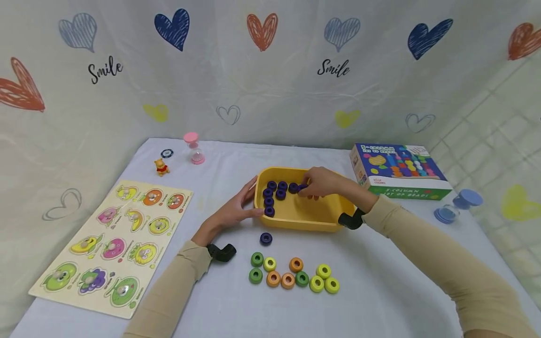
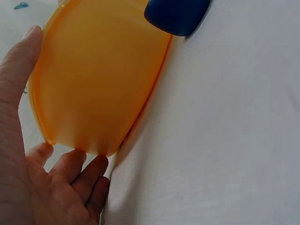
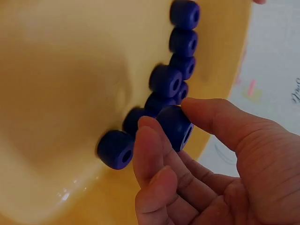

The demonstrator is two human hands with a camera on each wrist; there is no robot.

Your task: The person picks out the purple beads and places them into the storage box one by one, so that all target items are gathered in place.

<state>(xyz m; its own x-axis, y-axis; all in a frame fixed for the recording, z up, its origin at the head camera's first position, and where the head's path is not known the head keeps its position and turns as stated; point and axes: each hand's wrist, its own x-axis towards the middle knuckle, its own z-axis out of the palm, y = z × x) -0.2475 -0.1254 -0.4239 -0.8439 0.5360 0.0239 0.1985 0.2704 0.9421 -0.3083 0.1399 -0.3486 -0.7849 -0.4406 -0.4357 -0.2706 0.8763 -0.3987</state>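
My right hand (image 1: 323, 182) reaches into the yellow tray (image 1: 313, 226) and pinches a dark blue bead (image 3: 173, 124) between thumb and fingers, its hole showing in the right wrist view. Several more dark blue beads (image 1: 269, 201) stand in rows along the tray's left end and back side. At the tray's left end, my left hand (image 1: 230, 211) has its fingers and thumb spread around the corner. Fingertips (image 2: 77, 157) touch the end wall in the left wrist view, with the thumb up at the rim. One dark blue bead (image 1: 266, 239) lies on the table before the tray.
Green, yellow and orange beads (image 1: 288, 281) lie in front of the tray. Leftward are a fruit puzzle board (image 1: 139, 218), a bear figurine (image 1: 161, 167), a chip (image 1: 166, 153) and a pink sand timer (image 1: 195, 149). To the right are a bead-set box (image 1: 399, 171) and a blue sand timer (image 1: 458, 205).
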